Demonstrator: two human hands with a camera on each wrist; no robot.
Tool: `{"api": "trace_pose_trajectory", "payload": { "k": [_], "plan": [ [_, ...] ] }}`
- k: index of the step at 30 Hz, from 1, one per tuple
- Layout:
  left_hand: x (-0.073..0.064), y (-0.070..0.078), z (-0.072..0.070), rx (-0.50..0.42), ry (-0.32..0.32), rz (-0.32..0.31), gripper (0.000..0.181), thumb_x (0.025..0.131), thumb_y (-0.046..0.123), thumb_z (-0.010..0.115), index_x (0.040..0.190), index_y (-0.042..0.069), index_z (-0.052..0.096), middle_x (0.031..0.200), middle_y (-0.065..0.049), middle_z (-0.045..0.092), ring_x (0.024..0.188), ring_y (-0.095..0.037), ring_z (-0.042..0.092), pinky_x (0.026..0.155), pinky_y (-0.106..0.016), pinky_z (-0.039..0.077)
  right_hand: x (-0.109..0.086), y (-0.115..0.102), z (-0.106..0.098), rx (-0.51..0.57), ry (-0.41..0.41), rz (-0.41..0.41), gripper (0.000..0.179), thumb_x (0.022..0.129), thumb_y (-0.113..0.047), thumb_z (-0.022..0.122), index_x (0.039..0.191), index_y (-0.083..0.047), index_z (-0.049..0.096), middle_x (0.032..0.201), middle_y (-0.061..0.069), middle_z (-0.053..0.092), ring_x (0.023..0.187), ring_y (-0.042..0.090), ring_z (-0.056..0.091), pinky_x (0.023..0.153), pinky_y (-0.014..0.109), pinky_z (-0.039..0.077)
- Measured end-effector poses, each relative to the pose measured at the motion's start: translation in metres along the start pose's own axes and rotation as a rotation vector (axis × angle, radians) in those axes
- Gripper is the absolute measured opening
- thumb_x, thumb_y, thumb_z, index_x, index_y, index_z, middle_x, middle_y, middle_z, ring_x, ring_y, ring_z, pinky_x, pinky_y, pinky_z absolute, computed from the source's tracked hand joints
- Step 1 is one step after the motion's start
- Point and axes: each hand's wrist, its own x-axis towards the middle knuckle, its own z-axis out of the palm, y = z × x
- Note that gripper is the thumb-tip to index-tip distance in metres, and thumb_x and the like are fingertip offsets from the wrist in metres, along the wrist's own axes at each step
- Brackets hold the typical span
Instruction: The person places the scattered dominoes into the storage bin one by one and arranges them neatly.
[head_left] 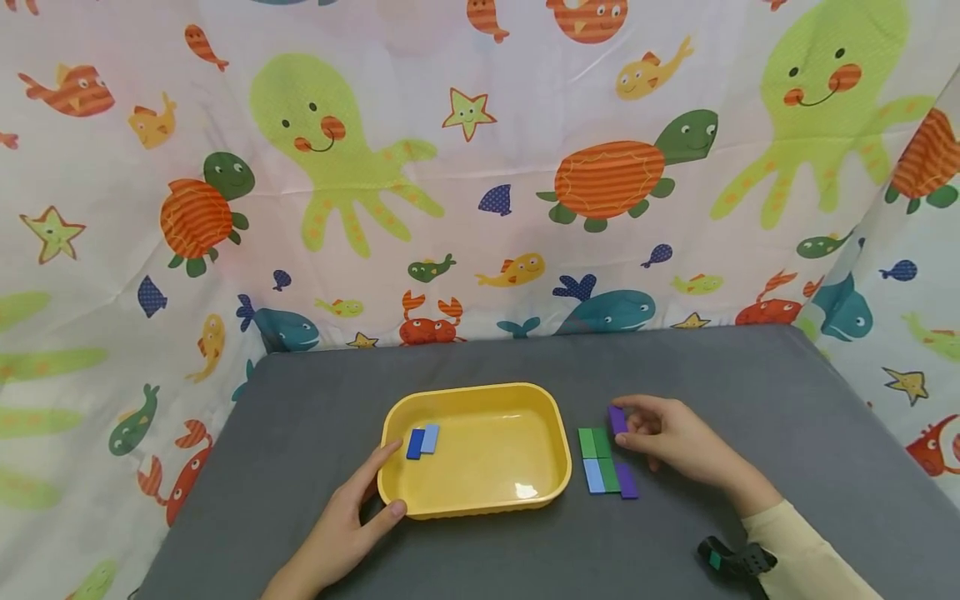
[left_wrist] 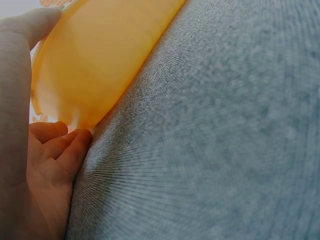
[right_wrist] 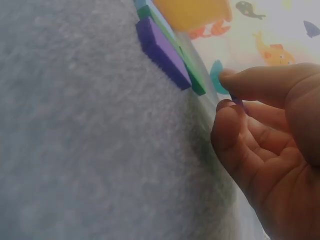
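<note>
My right hand (head_left: 667,433) pinches a purple tile (head_left: 617,419) between thumb and fingertips, at the upper right of a group of flat tiles. In that group, green tiles (head_left: 587,443) and one light blue tile (head_left: 593,477) lie edge to edge, with another purple tile (head_left: 627,482) at the lower right. The right wrist view shows that second purple tile (right_wrist: 162,52) lying on the cloth. My left hand (head_left: 348,512) holds the near left corner of a yellow tray (head_left: 480,510), thumb and fingers spread along its rim.
Inside the tray, a dark blue tile (head_left: 416,444) and a light blue tile (head_left: 430,438) lie side by side at the left. Grey cloth (head_left: 487,558) covers the table. A curtain (head_left: 465,192) printed with sea animals hangs behind and at both sides.
</note>
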Motion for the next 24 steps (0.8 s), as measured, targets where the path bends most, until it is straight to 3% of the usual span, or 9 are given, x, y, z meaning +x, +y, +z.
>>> {"api": "trace_pose_trajectory", "payload": {
  "k": [7,14,24],
  "plan": [
    [-0.002,0.0,-0.001,0.008,-0.005,-0.024,0.071,0.108,0.027,0.073,0.17,0.024,0.04,0.176,-0.008,0.035,0.16,-0.034,0.033,0.115,-0.018,0.033,0.006,-0.006,0.002,0.014,0.006,-0.016,0.052,0.099,-0.022,0.085,0.144,-0.005,0.065,0.091,0.01,0.065,0.06,0.025,0.062,0.052,0.033,0.053],
    [0.0,-0.001,0.0,0.007,-0.004,-0.002,0.071,0.108,0.026,0.074,0.17,0.026,0.04,0.175,-0.009,0.036,0.159,-0.034,0.034,0.115,-0.019,0.035,0.008,-0.013,0.002,0.002,0.011,-0.024,0.052,0.099,-0.023,0.085,0.144,-0.006,0.066,0.09,0.009,0.065,0.061,0.025,0.062,0.052,0.032,0.053],
    [-0.001,-0.002,-0.001,0.017,-0.001,-0.004,0.07,0.108,0.026,0.073,0.17,0.025,0.041,0.175,-0.009,0.036,0.159,-0.035,0.033,0.115,-0.019,0.034,0.016,-0.036,0.005,-0.026,0.031,-0.031,0.052,0.1,-0.024,0.084,0.145,-0.007,0.065,0.091,0.008,0.066,0.062,0.027,0.062,0.053,0.032,0.052]
  ]
}}
